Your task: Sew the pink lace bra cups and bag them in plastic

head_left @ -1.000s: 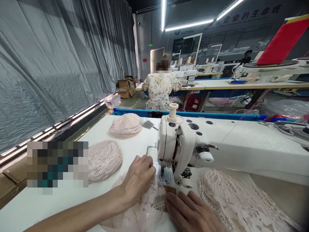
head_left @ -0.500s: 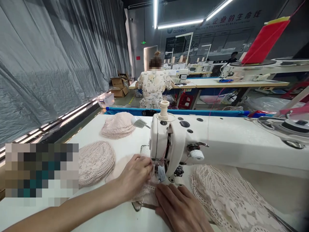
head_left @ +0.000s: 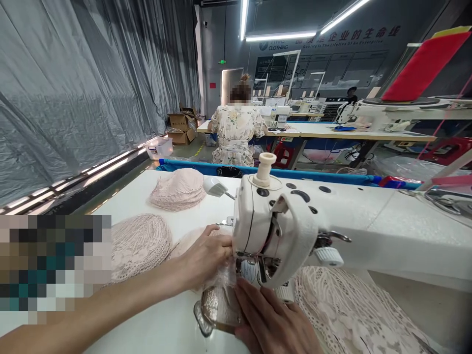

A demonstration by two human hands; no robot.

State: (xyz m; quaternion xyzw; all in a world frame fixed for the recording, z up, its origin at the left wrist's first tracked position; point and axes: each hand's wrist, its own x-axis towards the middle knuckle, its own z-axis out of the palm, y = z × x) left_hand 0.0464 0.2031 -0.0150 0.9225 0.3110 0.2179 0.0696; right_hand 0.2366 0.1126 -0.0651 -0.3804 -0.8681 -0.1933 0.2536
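A pale pink lace piece [head_left: 223,276] lies under the presser foot area of a white sewing machine [head_left: 258,211]. My left hand [head_left: 208,255] is on its left part, fingers bent and closed on the fabric close to the machine head. At the piece's near edge, the fingertips of my right hand [head_left: 275,314] pinch it, just in front of the needle area. The needle itself is hidden. Below the lace shows a shiny metal plate [head_left: 223,305], set in the white table. Sheer pink fabric [head_left: 188,242] extends behind my left wrist.
Stacks of pink lace cups sit left [head_left: 142,243] and farther back [head_left: 179,189]. Another lace stack [head_left: 354,305] lies right, under the machine arm. A blue cloth edge [head_left: 191,167] borders the table's far side. Ahead, a person in a floral top [head_left: 236,130] sits at another table.
The lace has moved away from me under the machine head, baring more of the metal plate. Both hands stay on it. The view has shifted, so the machine appears larger and farther right.
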